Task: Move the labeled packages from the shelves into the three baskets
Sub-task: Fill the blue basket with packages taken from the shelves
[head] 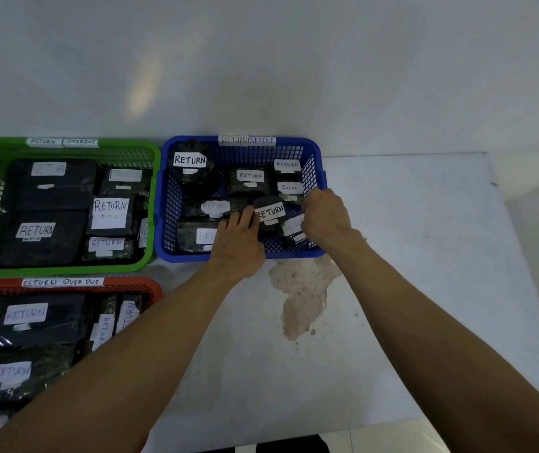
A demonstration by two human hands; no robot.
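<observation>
Round package [269, 212] in the blue basket [294, 254]: both hands, left [237, 238], right [325, 214], reach in, grasping it.

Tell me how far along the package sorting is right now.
Mostly done, it seems: the green basket, red basket and blue basket all hold black RETURN-labelled packages. In hand: the left hand and right hand are setting a round package into the blue basket. The shelves are out of view, so what's left can't be judged.
</observation>
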